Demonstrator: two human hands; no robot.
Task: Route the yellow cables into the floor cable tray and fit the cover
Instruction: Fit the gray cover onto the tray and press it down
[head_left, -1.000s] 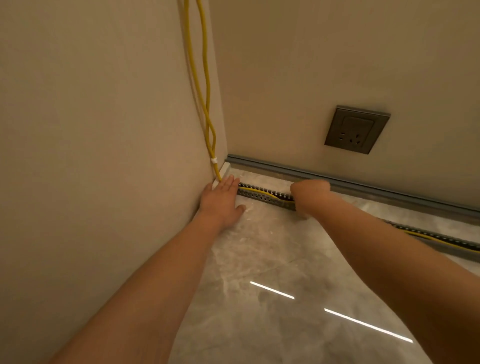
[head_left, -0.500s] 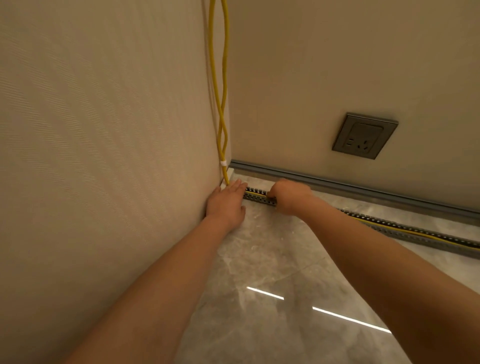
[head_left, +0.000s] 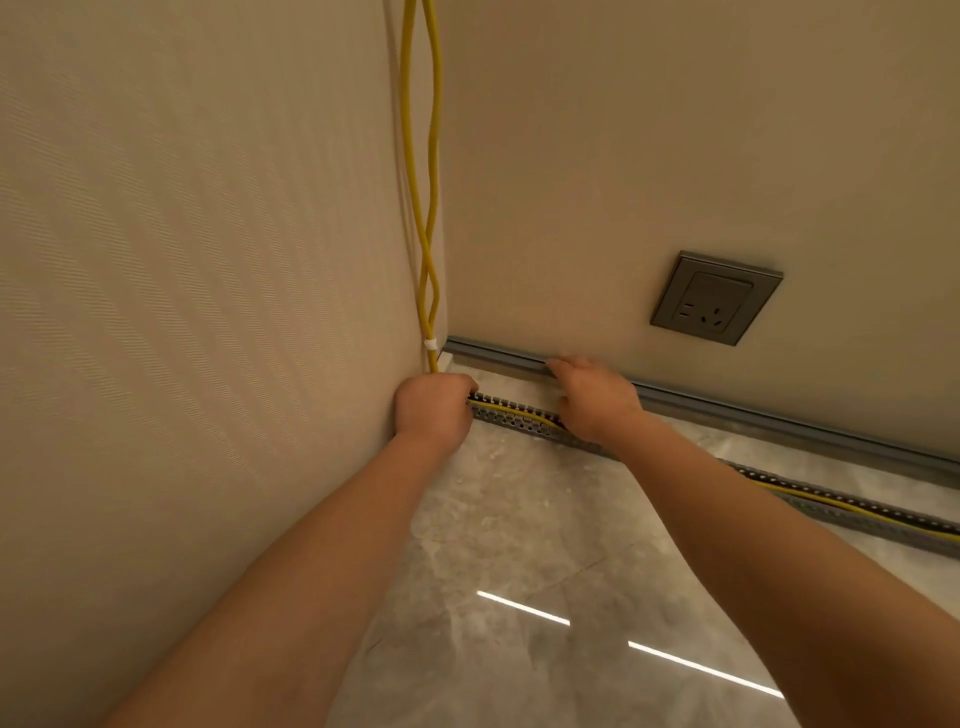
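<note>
Two yellow cables (head_left: 417, 208) run down the room corner, bound by a white tie (head_left: 430, 344), and bend into the perforated grey floor tray (head_left: 519, 423). They lie in the tray as far as the right edge. My left hand (head_left: 434, 408) is curled at the tray's corner end, over the cables' bend. My right hand (head_left: 595, 400) sits just right of it, across the tray. Its fingers reach over the top edge of a long grey strip (head_left: 753, 415) at the foot of the back wall, with the thumb below the strip.
A grey wall socket (head_left: 714, 299) sits on the back wall above the strip. The left wall (head_left: 208, 312) stands close beside my left arm. A glossy marble floor (head_left: 519, 545) spreads in front of the tray.
My left hand went from flat on the floor to curled at the tray's end. My right hand left the tray and reached back to the grey strip. The camera moved closer.
</note>
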